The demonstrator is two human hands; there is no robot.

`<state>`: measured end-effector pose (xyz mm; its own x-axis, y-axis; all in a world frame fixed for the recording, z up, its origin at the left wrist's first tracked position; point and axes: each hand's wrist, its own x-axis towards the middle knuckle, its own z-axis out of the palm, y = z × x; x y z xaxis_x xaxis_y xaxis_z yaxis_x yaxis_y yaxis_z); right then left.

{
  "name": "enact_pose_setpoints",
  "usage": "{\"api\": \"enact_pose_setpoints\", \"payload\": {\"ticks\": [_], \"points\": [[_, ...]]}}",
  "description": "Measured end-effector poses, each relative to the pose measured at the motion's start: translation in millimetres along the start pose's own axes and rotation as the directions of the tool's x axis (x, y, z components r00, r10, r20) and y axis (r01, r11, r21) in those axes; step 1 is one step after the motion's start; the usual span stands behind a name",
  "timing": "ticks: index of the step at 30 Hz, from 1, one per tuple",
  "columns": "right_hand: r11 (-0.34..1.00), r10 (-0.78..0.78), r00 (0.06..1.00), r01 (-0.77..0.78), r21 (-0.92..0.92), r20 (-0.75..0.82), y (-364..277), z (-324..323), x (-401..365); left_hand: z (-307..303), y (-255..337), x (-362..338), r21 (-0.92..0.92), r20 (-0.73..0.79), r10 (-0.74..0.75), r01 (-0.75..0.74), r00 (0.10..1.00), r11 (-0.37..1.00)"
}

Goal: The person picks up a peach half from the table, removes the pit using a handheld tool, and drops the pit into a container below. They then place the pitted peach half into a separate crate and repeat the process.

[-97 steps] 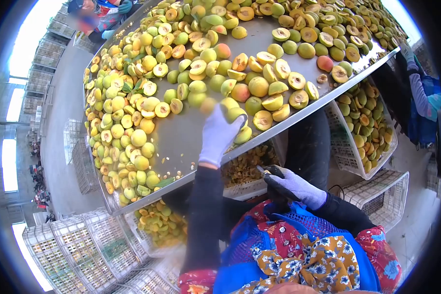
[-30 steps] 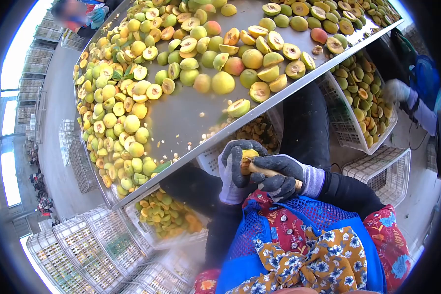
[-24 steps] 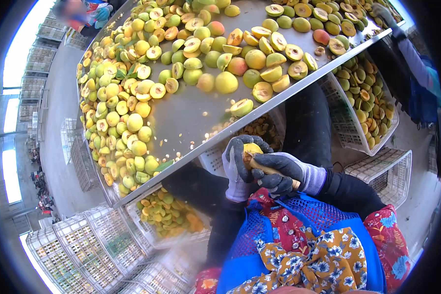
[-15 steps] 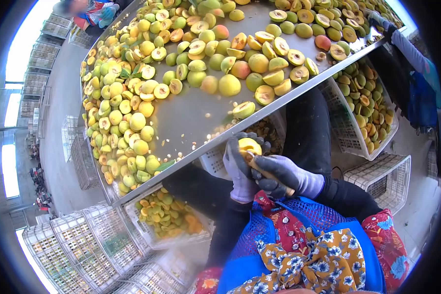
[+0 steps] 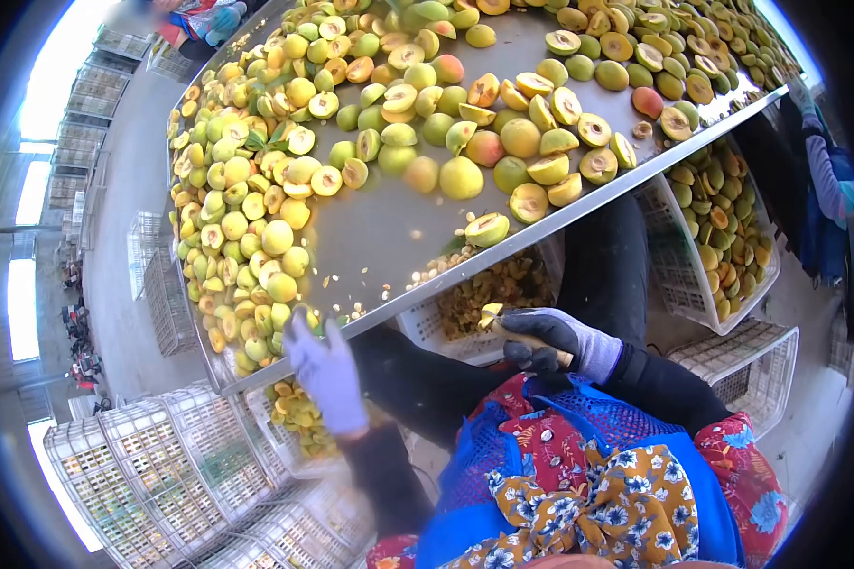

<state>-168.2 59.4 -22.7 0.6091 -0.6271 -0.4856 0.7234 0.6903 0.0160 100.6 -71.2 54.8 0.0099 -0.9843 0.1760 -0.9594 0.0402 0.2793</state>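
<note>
My left hand (image 5: 324, 372), in a purple glove and blurred, is at the table's front edge beside the pile of yellow-green fruit (image 5: 256, 256); its fingers are apart and nothing shows in them. My right hand (image 5: 552, 341), gloved in purple and black, is wrapped round the wooden handle of a tool (image 5: 562, 358) above my lap. A small yellow piece of fruit (image 5: 491, 315) is at the tool's tip. Halved fruits (image 5: 529, 202) and whole ones lie on the metal table (image 5: 351, 247), with small pale kernels (image 5: 427, 277) near its edge.
Below the table edge stands a crate (image 5: 425, 322) of fruit pieces. Another full crate (image 5: 674, 256) is at the right, beside an empty one (image 5: 778, 365). Stacked crates (image 5: 161, 446) fill the lower left. A co-worker's sleeve (image 5: 826, 175) shows at the right, another person (image 5: 204, 21) at the top left.
My left hand has left my right hand and moved left to the pile's edge. The yellow fruit it held is gone from it. The view has shifted slightly.
</note>
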Motion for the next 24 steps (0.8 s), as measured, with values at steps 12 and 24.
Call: {"api": "enact_pose_setpoints", "payload": {"ticks": [12,24], "points": [[0.999,0.022,0.999,-0.024,-0.043,-0.049,-8,4,-27,143,89,121,-0.687,0.491,0.456,0.008,0.742,0.727],[-0.070,-0.608,0.774,0.173,-0.982,0.180,-12,59,-32,72,73,-22,-0.580,0.793,0.261,0.813,0.550,0.049]]}}
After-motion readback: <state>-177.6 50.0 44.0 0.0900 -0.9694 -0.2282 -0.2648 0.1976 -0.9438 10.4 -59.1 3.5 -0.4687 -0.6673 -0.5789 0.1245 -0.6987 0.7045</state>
